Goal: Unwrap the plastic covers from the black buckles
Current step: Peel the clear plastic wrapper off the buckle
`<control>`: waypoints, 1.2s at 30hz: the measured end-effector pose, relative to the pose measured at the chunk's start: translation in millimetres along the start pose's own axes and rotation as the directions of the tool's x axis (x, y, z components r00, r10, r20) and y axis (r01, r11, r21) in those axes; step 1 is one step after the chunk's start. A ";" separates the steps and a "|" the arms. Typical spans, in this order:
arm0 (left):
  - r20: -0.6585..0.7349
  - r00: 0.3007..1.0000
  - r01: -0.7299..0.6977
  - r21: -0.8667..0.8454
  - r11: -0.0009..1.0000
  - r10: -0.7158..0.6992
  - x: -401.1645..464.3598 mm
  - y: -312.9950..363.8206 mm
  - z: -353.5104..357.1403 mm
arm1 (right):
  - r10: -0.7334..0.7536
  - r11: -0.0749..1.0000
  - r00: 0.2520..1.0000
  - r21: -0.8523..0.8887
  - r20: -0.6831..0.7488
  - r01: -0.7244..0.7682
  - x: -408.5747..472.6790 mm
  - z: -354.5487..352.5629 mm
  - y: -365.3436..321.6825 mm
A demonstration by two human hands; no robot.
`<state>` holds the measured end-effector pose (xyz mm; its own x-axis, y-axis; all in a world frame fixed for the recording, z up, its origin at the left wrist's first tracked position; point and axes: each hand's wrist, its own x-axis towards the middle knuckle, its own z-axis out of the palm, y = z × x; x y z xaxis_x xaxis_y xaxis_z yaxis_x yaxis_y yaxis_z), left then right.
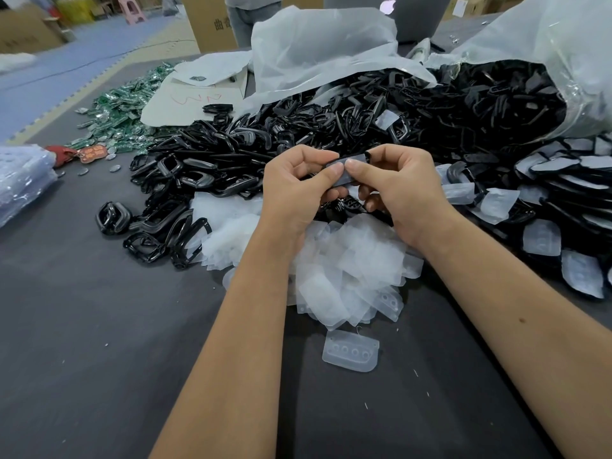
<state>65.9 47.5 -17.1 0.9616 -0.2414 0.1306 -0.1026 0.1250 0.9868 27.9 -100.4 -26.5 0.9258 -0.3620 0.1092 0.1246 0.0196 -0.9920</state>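
Both hands are raised just above the table (82,342), meeting over the near edge of a big heap of black buckles (331,107). The left hand (294,187) and the right hand (400,183) each have their fingers curled, and together they pinch one wrapped buckle (347,167) between them, thumbs pressed side by side on its cloudy plastic cover (only a black corner of the buckle shows at the top right, beside the right forefinger). Right below the hands lies a pile of empty covers (344,260), pale and see-through, and one single cover (351,351) lies apart from it, nearer the person, on the dark grey surface. To the left of that pile sit bare buckles (172,207), glossy and unwrapped. To the right, buckles in covers (563,200) spread toward the table edge. The heap spills out of a large clear bag (569,61) at the upper right, with a crumpled white sheet (318,44) over its far side. Farther left are a cardboard piece (192,97) and a scatter of green tags (122,117)
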 end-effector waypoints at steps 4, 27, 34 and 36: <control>0.011 1.000 -0.014 0.030 0.999 0.014 1.1 -0.5 -1.0 | 0.019 1.000 1.000 0.021 -0.015 -0.019 1.5 -0.9 -0.7; -0.007 1.000 0.028 0.015 1.000 -0.028 2.7 -0.4 -1.2 | 0.002 1.000 0.999 -0.023 -0.047 -0.003 1.6 -1.4 -1.4; 0.021 1.000 0.005 0.021 1.000 -0.005 0.3 0.7 0.4 | 0.005 0.996 1.000 -0.087 0.011 -0.004 -0.2 -1.4 -0.4; 0.023 1.000 0.013 0.011 1.000 -0.014 0.7 0.7 0.8 | 0.008 0.997 1.000 -0.074 0.011 -0.007 -0.1 -2.1 -0.9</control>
<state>66.3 46.7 -16.2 0.9569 -0.2647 0.1191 -0.0924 0.1114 0.9895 26.9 -102.4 -25.8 0.9305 -0.3519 0.1020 0.0914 -0.0467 -0.9947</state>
